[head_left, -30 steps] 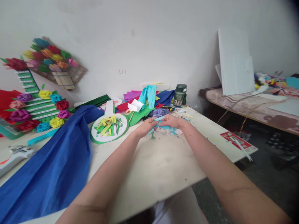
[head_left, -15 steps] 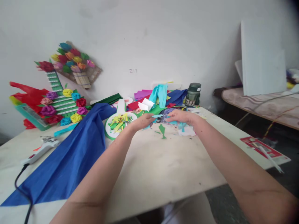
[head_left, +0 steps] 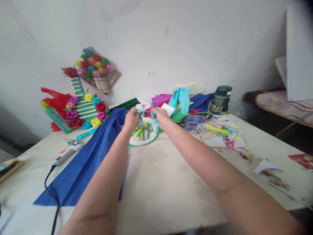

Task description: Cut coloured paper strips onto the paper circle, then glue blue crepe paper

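Observation:
My left hand [head_left: 132, 119] is closed on light-blue paper scraps [head_left: 141, 111], at the left side of a round white, green-rimmed cutout [head_left: 144, 142]. My right hand [head_left: 161, 116] is closed on more light-blue paper pieces [head_left: 154, 121], at the cutout's right side. Both hands are above the cutout and apart from each other. Yellow and green paper scraps [head_left: 140, 133] lie heaped on its white face. The cutout's far part is hidden behind the hands.
Blue crepe paper [head_left: 83, 163] and a corded glue gun [head_left: 67, 151] lie at left. A guitar shape with paper roses [head_left: 85, 109] leans on the wall. Purple string [head_left: 194, 122], paper scraps [head_left: 216, 141] and a dark green jar [head_left: 220, 99] are at right.
Both hands have moved left, from the scraps near the purple string to above the round cutout, carrying light-blue pieces. Green scraps on the tabletop no longer show there. My view has turned left.

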`<state>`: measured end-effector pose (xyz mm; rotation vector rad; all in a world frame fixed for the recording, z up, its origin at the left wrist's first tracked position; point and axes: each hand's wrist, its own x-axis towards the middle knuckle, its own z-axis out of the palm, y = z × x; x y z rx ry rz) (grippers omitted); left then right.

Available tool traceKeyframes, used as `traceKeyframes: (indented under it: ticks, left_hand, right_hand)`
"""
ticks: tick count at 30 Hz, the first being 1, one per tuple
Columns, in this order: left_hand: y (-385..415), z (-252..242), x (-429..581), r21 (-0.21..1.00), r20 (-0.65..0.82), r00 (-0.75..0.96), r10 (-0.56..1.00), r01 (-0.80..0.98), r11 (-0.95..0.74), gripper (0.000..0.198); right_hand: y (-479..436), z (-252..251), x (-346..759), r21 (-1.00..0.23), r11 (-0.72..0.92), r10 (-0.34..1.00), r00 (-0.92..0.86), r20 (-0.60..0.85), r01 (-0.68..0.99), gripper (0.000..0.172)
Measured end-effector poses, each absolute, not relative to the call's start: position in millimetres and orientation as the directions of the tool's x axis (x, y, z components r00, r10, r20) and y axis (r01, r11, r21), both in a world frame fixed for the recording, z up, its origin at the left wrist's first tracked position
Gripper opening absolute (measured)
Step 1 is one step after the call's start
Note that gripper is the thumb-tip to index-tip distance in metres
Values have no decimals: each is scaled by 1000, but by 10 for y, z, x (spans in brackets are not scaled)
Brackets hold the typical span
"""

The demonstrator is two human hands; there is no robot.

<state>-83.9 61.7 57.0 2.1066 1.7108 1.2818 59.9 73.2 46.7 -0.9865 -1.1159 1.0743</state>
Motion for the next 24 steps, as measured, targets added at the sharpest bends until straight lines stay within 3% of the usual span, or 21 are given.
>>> traceKeyframes:
  ticks: [5,10,13,17,21,24]
  left_hand:
    - [684,423,-1042,410,524,-76,848,896,-172,25]
    - [760,242,-1139,335,521,-29,853,926,-174,32]
    - [795,164,-1158,399,505,11,863,883,-245,41]
    - [786,138,-1145,570,434,24,901,767,-295,50]
    - [755,152,-1145,710,302,41,952,657,-253,49]
    - [755,132,-1157,714,306,128,943,625,-317,46]
  right_hand:
    - [973,288,127,-983,122,978,183,96,-137,22]
    - [1091,133,-38,-982,182,968,163,188,52,23]
    - [1133,63,-44,-952,232,957,126,260,200,17]
    - [1153,9,-30,-898,309,936,67,345,312,29]
    - [1127,-6,15,-849,321,941,-39,337,419,34]
    - [1131,-20,51,-837,315,949,-123,291,447,33]
